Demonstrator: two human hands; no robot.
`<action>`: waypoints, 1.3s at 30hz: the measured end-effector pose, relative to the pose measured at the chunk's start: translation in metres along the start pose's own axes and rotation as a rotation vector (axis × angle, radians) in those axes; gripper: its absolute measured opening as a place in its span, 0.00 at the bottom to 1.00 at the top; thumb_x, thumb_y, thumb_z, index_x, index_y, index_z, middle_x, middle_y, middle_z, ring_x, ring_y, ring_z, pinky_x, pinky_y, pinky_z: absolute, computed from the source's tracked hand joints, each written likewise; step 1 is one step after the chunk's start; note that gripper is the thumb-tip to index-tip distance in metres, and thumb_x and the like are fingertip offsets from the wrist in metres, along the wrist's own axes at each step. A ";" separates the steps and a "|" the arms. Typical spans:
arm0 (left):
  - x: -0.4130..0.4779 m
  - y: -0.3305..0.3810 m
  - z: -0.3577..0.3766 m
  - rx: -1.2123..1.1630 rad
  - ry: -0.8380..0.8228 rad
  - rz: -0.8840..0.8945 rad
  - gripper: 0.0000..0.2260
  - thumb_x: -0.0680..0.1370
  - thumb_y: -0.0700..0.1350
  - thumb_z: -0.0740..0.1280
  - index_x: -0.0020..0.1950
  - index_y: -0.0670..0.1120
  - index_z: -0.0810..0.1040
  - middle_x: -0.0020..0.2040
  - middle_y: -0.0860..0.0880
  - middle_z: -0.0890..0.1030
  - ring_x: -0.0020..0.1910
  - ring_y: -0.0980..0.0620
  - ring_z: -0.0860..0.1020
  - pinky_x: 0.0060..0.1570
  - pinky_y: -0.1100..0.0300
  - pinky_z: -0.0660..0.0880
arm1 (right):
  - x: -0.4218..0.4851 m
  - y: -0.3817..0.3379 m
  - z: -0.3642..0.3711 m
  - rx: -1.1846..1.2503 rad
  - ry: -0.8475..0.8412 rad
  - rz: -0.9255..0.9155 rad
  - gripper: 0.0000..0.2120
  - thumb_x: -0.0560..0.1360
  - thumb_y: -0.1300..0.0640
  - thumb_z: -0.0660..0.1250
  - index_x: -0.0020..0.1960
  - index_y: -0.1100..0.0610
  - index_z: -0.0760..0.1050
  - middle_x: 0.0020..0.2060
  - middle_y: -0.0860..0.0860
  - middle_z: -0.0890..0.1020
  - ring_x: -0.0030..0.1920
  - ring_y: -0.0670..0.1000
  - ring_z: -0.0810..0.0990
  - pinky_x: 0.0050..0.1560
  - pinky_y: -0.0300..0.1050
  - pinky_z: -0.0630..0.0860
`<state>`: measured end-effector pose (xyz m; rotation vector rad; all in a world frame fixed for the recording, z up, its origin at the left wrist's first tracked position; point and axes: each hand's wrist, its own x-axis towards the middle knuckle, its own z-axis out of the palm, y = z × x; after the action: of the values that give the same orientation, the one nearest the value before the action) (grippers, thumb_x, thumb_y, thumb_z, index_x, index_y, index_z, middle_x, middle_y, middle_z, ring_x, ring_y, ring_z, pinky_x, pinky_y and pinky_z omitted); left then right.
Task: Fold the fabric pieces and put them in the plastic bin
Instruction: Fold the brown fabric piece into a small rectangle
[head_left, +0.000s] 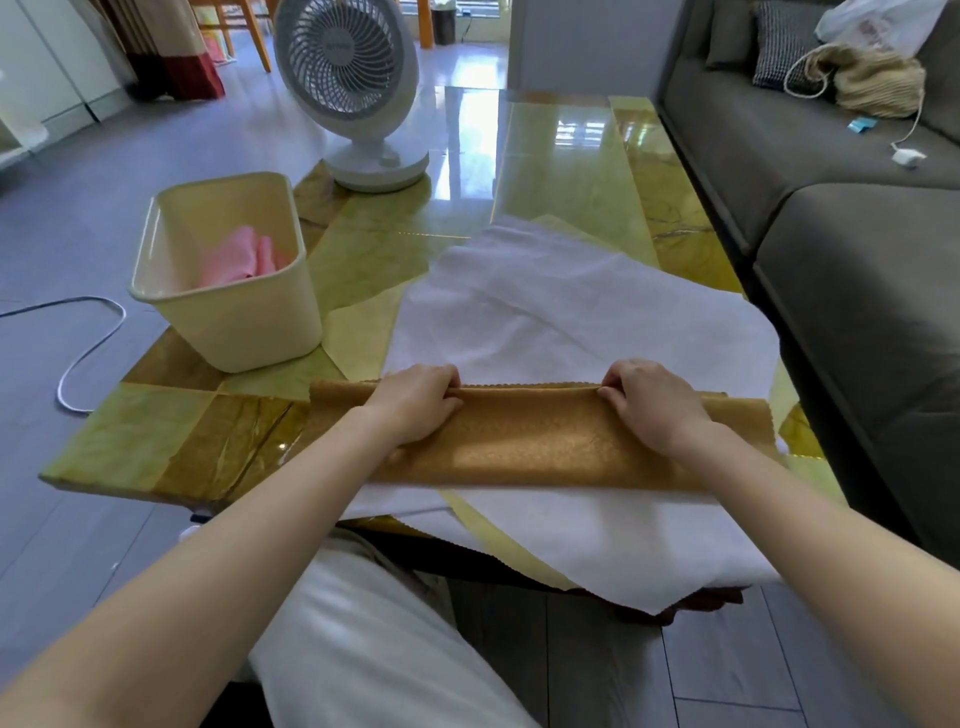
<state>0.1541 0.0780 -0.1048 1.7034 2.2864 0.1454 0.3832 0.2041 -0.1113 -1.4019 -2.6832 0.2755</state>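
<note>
Pink fabric (240, 258) lies inside cream plastic bin (244, 332).

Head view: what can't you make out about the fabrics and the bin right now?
Pink fabric: head view, the near wall of the plastic bin hides its lower part; piece count unclear.
White fabric: head view, the gold fabric covers a strip across it.
Left hand and right hand: fingertips curled out of sight at the gold fabric's far edge.
Fan lettering: too small.

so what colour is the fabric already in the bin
Pink fabric, seen in the head view inside the cream plastic bin.
</note>
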 end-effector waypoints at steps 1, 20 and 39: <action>0.001 0.000 0.000 -0.013 0.006 -0.007 0.10 0.80 0.49 0.58 0.58 0.46 0.74 0.57 0.45 0.78 0.56 0.44 0.75 0.52 0.53 0.69 | 0.002 0.000 0.000 -0.003 0.006 0.000 0.11 0.79 0.53 0.59 0.55 0.57 0.76 0.54 0.54 0.78 0.57 0.55 0.75 0.55 0.48 0.70; 0.013 0.000 0.018 0.093 0.241 -0.041 0.11 0.78 0.36 0.57 0.54 0.45 0.76 0.54 0.46 0.73 0.57 0.46 0.70 0.58 0.55 0.64 | -0.002 -0.041 0.014 -0.056 0.093 -0.105 0.17 0.75 0.66 0.57 0.63 0.58 0.71 0.59 0.55 0.75 0.60 0.57 0.71 0.59 0.47 0.66; -0.076 -0.075 0.025 -0.037 0.156 -0.451 0.25 0.79 0.53 0.58 0.74 0.46 0.60 0.69 0.41 0.65 0.68 0.41 0.63 0.65 0.46 0.63 | -0.036 -0.148 0.054 0.018 -0.315 -0.229 0.28 0.81 0.45 0.51 0.77 0.54 0.50 0.77 0.54 0.48 0.77 0.57 0.44 0.76 0.56 0.45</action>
<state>0.1120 -0.0185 -0.1349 1.1541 2.6967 0.2289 0.2755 0.0859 -0.1343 -1.1107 -3.0493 0.5373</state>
